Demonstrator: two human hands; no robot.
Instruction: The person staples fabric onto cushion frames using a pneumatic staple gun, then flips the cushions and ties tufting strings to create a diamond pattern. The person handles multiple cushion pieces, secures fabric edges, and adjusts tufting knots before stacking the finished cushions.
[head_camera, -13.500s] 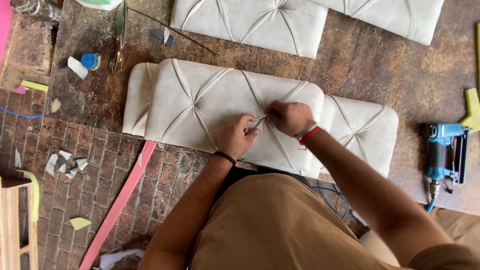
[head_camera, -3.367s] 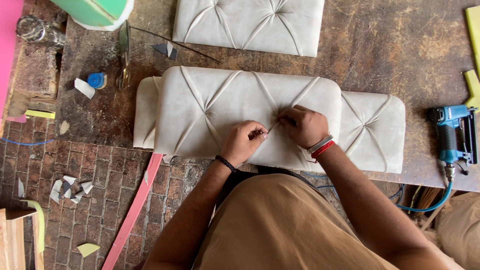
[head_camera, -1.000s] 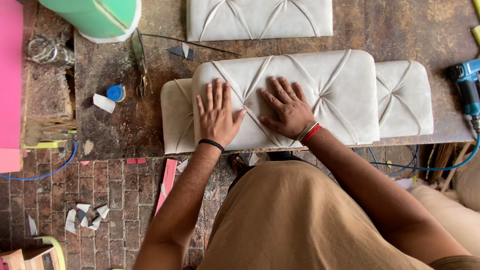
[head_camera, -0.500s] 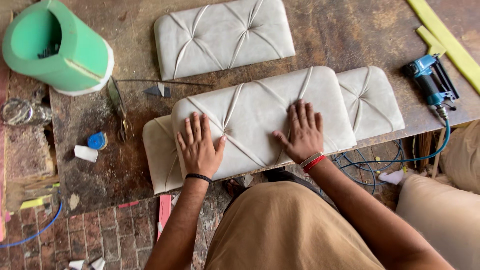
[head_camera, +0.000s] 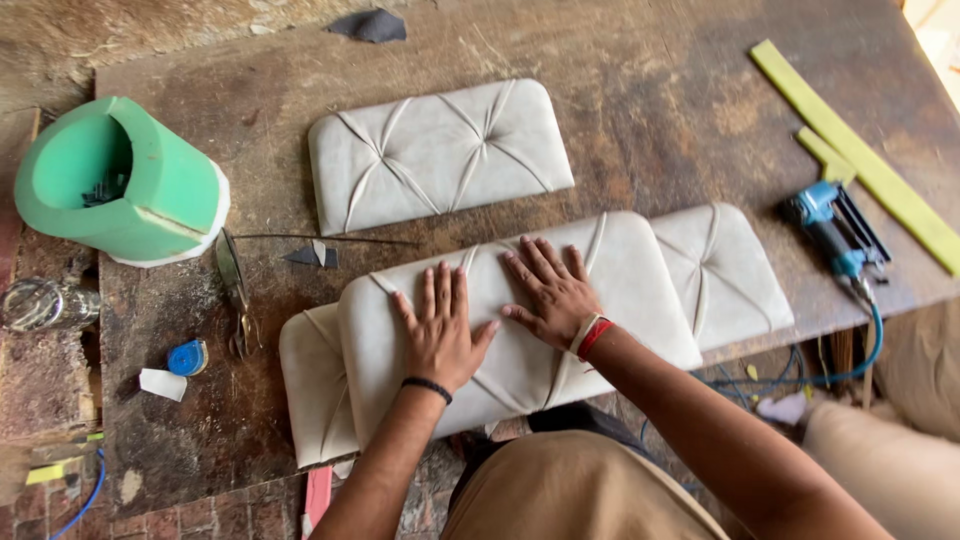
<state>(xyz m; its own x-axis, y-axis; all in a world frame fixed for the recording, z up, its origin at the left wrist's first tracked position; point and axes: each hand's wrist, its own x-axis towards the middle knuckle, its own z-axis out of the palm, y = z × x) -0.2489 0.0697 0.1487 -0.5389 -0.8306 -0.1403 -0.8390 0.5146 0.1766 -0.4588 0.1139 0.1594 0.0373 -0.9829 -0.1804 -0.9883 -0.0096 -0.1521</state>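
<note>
A cream tufted cushion panel (head_camera: 620, 290) lies on top of two similar panels, a left one (head_camera: 310, 385) and a right one (head_camera: 725, 270), near the front edge of a worn wooden table (head_camera: 660, 120). My left hand (head_camera: 440, 330) lies flat on the top panel's left half, fingers spread. Flat beside it, my right hand (head_camera: 550, 290) presses the panel's middle, with a red band at the wrist. Neither hand holds anything.
Another tufted panel (head_camera: 440, 150) lies further back. A green foam cylinder (head_camera: 130, 185) stands at the left. Scissors (head_camera: 235, 295), a long needle (head_camera: 320, 238) and a blue thread spool (head_camera: 187, 357) lie left of the panels. A blue staple gun (head_camera: 835, 235) and yellow strips (head_camera: 860, 160) sit at right.
Earlier both hands pinched something small at the panel's front edge. They have let go and now rest flat on the panel. The view has tilted and shifted, and my hands now lie closer together.
</note>
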